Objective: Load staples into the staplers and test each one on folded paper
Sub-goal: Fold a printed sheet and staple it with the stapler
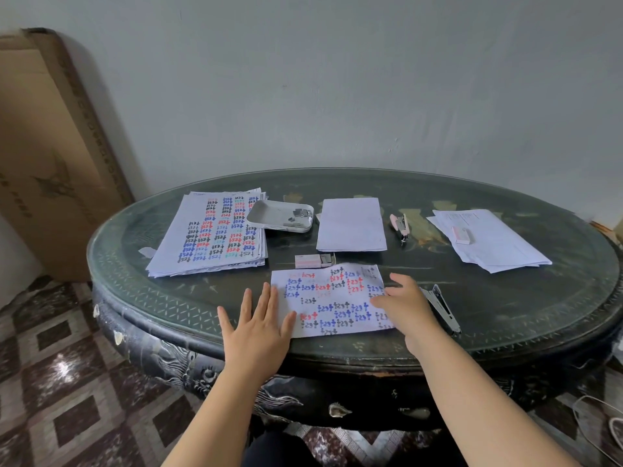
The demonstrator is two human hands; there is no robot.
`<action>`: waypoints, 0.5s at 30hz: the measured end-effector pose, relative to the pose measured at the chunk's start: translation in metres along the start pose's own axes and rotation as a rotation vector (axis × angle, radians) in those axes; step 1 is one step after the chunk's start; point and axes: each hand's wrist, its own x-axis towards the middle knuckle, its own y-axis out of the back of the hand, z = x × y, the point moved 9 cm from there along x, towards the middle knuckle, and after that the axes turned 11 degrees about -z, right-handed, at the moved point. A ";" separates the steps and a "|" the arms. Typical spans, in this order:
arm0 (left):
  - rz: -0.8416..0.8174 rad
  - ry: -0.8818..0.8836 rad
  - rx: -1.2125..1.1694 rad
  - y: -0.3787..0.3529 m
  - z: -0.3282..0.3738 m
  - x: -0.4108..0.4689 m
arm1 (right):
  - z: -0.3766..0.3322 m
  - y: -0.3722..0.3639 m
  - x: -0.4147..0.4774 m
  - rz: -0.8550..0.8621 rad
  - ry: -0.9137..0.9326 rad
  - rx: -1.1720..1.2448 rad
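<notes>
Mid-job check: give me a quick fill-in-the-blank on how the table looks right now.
1. The left hand lies flat on the ____ edge of the folded paper.
2. The tray holding the loose staples is ____.
3. The far stapler, beside the blank paper, is ____.
4. The open stapler lies just to the ____ of the right hand.

Missing words: left; white; pink; right.

Two staplers [400, 225] [441, 308], two staple boxes [308, 261] [461, 234], one white tray [266, 212], three paper stacks [209, 230] [350, 225] [499, 247], one folded sheet [332, 299], two hands [258, 326] [406, 306].
</notes>
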 end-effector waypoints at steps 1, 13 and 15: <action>0.000 -0.001 -0.003 0.000 0.000 0.000 | 0.001 0.002 0.001 0.010 -0.021 0.082; -0.005 0.001 -0.013 0.000 -0.001 -0.001 | 0.001 0.005 0.006 0.040 -0.090 0.034; 0.005 0.009 -0.028 0.003 -0.002 -0.002 | 0.001 0.004 0.002 -0.008 -0.039 0.117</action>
